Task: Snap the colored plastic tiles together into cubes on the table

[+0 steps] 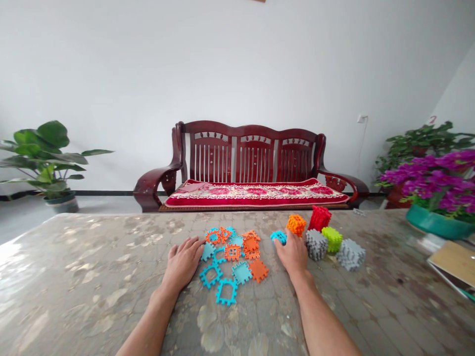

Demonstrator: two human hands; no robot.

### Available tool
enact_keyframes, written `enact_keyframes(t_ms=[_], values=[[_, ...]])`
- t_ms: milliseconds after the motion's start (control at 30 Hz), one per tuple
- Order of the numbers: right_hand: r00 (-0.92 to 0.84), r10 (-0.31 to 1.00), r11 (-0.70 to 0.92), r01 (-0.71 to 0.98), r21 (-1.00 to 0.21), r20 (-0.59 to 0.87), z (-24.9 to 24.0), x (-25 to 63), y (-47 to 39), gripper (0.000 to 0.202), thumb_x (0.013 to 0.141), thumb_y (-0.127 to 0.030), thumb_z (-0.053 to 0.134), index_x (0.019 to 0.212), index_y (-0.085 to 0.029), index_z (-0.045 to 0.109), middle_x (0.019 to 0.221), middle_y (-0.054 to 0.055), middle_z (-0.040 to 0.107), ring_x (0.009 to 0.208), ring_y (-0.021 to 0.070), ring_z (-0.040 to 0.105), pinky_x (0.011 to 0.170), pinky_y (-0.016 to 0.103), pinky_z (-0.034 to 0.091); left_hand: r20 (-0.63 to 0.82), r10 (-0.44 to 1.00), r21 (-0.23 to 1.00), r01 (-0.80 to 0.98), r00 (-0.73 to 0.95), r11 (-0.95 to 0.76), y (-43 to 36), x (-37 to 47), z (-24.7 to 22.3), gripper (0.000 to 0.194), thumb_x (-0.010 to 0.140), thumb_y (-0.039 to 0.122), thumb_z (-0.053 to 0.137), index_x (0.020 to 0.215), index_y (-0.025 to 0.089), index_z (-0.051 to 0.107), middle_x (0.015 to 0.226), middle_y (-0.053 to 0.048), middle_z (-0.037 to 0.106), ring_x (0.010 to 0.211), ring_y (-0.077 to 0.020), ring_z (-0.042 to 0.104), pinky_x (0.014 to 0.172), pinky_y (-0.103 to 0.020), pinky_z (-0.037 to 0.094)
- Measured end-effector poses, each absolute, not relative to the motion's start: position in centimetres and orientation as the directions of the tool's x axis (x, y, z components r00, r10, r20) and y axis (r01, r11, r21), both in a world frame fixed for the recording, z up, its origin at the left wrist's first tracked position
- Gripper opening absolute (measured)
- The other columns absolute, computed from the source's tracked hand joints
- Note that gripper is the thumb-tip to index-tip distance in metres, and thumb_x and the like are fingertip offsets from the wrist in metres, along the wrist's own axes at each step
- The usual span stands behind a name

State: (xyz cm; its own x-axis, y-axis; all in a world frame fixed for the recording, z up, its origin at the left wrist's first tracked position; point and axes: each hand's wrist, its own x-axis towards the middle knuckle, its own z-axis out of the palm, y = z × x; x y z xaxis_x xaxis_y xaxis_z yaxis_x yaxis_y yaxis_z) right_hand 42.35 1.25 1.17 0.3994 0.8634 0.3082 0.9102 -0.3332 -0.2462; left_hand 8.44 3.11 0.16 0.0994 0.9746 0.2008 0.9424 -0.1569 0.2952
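Loose blue and orange interlocking tiles, among them a blue frame (226, 291) and a solid orange tile (259, 271), lie spread between my hands. My left hand (184, 262) rests at the left of them, fingers spread, its fingertips beside a light blue tile (208, 251). My right hand (293, 252) is at a small blue stack (278, 237), thumb and fingers around its near and right sides. Just beyond that hand stands an orange stack (296, 225). Red (319, 218), lime green (331, 239), dark grey (316, 244) and light grey (351, 254) stacks stand to its right.
A patterned cover lies on the table (111, 277). At the right edge are a teal flower bowl (440, 222) and a brown book or box (454, 262). Beyond the table stands a dark red wooden bench (256, 160), with potted plants at both sides.
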Motion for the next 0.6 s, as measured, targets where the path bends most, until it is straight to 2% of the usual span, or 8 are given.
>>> enact_keyframes(t_ms=[133,333,600], values=[[0.396,0.869,-0.334,0.911,-0.24,0.295,1.05,42.38,1.46,0.055,0.09,-0.044,0.058,0.135,-0.013,0.054,0.118,0.016,0.069,0.111,0.029,0.06,0.092,0.035,0.041,0.193,0.976,0.29,0.944,0.102,-0.157,3.16,8.35,0.05,0.047,0.101,0.04,0.029,0.133,0.033,0.062,0.148,-0.003,0.056,0.141,-0.0253,0.042,0.116,-0.053,0.024],[0.397,0.875,-0.344,0.912,-0.223,0.277,1.1,42.36,1.44,0.057,0.088,-0.046,0.06,0.137,-0.017,0.053,0.121,0.014,0.069,0.112,0.029,0.06,0.092,0.036,0.041,0.217,0.97,0.28,0.945,0.106,-0.166,3.25,8.2,-0.25,0.046,0.101,0.041,0.029,0.133,0.035,0.062,0.148,-0.002,0.056,0.141,-0.0237,0.043,0.116,-0.049,0.024],[0.403,0.881,-0.35,0.907,-0.233,0.249,1.37,42.29,1.15,0.055,0.088,-0.043,0.059,0.136,-0.016,0.053,0.123,0.014,0.068,0.114,0.0293,0.059,0.091,0.036,0.041,0.186,0.977,0.286,0.945,0.105,-0.156,3.19,8.34,0.3,0.047,0.101,0.04,0.028,0.133,0.033,0.061,0.149,-0.004,0.055,0.141,-0.0252,0.043,0.116,-0.053,0.024]])
